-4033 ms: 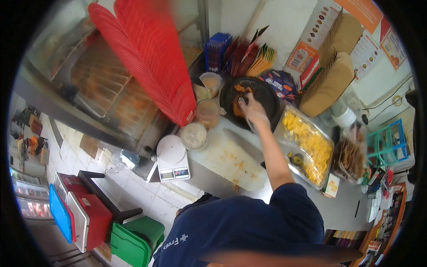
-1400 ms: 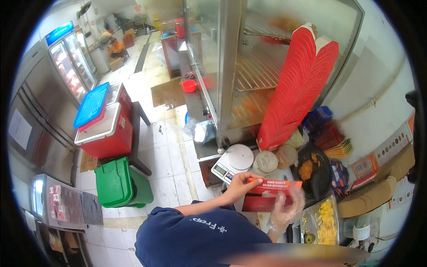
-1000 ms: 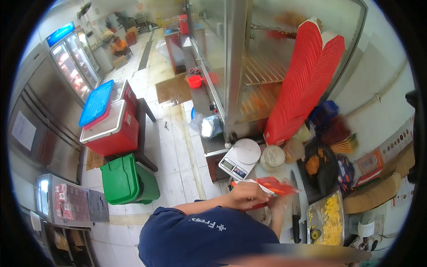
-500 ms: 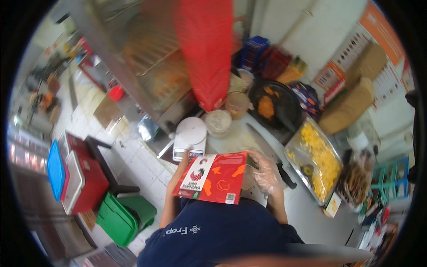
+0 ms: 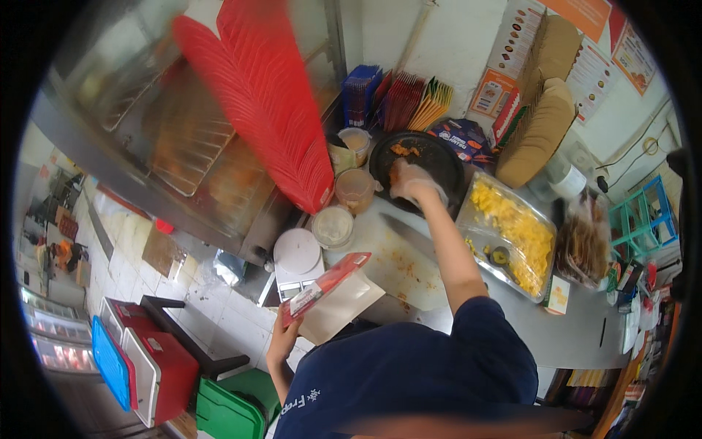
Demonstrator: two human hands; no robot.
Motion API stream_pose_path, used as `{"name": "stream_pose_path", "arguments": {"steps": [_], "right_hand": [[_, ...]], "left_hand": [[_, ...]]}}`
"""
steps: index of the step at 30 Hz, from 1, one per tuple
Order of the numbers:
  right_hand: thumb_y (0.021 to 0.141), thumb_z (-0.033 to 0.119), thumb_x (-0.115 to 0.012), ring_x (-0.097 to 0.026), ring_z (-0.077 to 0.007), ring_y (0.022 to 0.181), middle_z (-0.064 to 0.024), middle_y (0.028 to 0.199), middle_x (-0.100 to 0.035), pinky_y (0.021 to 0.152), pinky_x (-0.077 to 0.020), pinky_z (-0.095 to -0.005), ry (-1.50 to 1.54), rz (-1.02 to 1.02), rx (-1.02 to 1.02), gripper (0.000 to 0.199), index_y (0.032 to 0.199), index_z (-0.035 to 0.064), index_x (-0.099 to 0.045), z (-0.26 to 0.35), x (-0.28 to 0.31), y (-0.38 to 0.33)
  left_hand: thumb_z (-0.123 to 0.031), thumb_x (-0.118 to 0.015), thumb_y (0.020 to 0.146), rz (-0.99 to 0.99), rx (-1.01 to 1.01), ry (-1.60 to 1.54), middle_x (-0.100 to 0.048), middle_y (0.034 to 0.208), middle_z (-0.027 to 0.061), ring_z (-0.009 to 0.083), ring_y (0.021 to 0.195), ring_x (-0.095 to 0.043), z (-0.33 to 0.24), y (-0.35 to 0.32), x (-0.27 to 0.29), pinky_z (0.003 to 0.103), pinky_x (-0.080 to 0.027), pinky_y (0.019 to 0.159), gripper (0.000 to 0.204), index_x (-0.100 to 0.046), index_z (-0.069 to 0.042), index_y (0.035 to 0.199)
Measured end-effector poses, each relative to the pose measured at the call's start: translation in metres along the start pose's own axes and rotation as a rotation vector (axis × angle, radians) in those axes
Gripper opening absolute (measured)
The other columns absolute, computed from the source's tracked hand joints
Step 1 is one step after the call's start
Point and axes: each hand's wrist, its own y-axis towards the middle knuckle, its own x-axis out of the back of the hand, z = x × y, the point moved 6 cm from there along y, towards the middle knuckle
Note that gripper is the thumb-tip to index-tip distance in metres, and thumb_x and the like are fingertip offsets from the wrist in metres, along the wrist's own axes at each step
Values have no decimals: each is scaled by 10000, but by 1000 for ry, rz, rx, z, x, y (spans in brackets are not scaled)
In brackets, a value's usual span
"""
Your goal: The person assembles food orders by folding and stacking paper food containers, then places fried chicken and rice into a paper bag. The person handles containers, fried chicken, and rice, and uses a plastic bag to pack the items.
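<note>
My left hand (image 5: 284,333) grips the lower corner of a flat red and white carton box (image 5: 333,293), held open and tilted over the counter's front edge. My right hand (image 5: 411,181), in a thin clear glove, reaches far forward into a round black pan (image 5: 439,157) and closes on a piece of orange fried food (image 5: 395,173). More orange pieces lie at the pan's back. A white cutting board (image 5: 398,263) with crumbs lies between the box and the pan.
A tall stack of red trays (image 5: 267,102) leans at the back left. Several tubs of sauce (image 5: 356,189) and a white kitchen scale (image 5: 296,257) stand by it. A foil tray of yellow food (image 5: 512,227) sits right. Below left stand a red cooler (image 5: 150,366) and a green bin (image 5: 234,410).
The box was held in both hands in front of me; now only my left hand holds it, lower and left, while my right hand has reached out into the black pan.
</note>
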Motion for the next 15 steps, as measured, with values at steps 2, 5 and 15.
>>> {"name": "stream_pose_path", "arguments": {"steps": [2, 5, 15], "right_hand": [[777, 221, -690, -556, -395, 1177, -273, 1225, -572, 990, -466, -400, -10, -168, -50, 705, 1392, 42, -396, 4, -9, 15], [799, 223, -658, -564, -419, 1161, -303, 1281, -519, 968, -484, -417, 15, -281, -105, 731, 1443, 87, -340, 2, -21, 27], [905, 277, -530, -688, -253, 751, -144, 955, -692, 528, -527, -332, 1686, 50, -149, 360, 1186, 57, -575, -87, -54, -50]], "left_hand": [[-261, -562, 979, 18, 26, -15, -556, 1213, 91, 142, 978, -574, -3, 2, -5, 286, -518, 717, 545, -329, -68, 1433], [-255, -534, 990, -3, 62, -96, -536, 1265, 128, 193, 1063, -570, -11, 9, -16, 313, -527, 763, 543, -314, -38, 1436], [-268, -545, 975, 113, 8, -127, -509, 1329, 152, 219, 1184, -507, -37, 41, -60, 323, -411, 983, 558, -338, -18, 1429]]}}
